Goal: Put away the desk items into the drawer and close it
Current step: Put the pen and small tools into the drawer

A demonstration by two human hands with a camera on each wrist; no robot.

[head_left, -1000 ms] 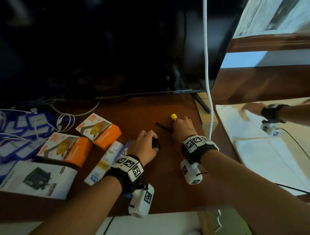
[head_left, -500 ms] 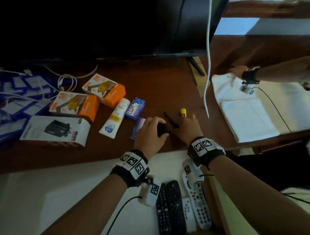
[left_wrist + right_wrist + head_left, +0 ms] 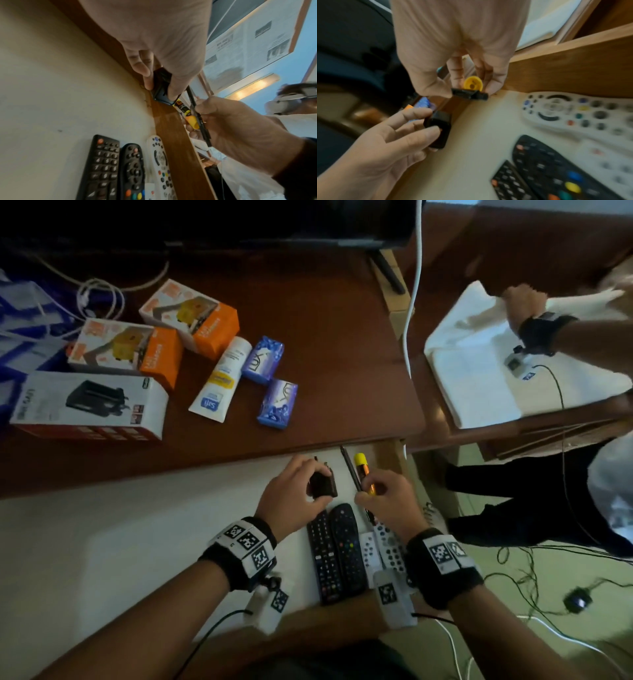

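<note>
A small black boxy device [image 3: 322, 486] is pinched between the curled thumb and fingers [image 3: 419, 115] of the left hand [image 3: 291, 501], just above the pale floor of the open wooden drawer [image 3: 137, 542], near its back right corner. A yellow and orange cylindrical glue stick [image 3: 363, 474] and a slim black pen [image 3: 351, 470] are gripped together by the curled fingers [image 3: 205, 106] of the right hand [image 3: 390, 505], both items being held over the drawer's right rear part, just beside the black device. Below the hands, four remote controls are seen lying side by side on the drawer floor: a long black remote with many buttons [image 3: 323, 556], a rounded black remote [image 3: 347, 546], a small white remote [image 3: 370, 549] and a larger white remote with coloured buttons [image 3: 388, 546], the last one set against the drawer's wooden right wall. On the dark brown tabletop [image 3: 342, 354] beyond the drawer, two purple soap packets [image 3: 270, 381], a white tube with a yellow label [image 3: 222, 378], two orange and white cartons [image 3: 157, 337] and a white carton printed with a black adapter [image 3: 89, 405] are left lying well apart from the hands. At the far right, a folded white cloth [image 3: 479, 371] is touched by another person's hand [image 3: 524, 302].
</note>
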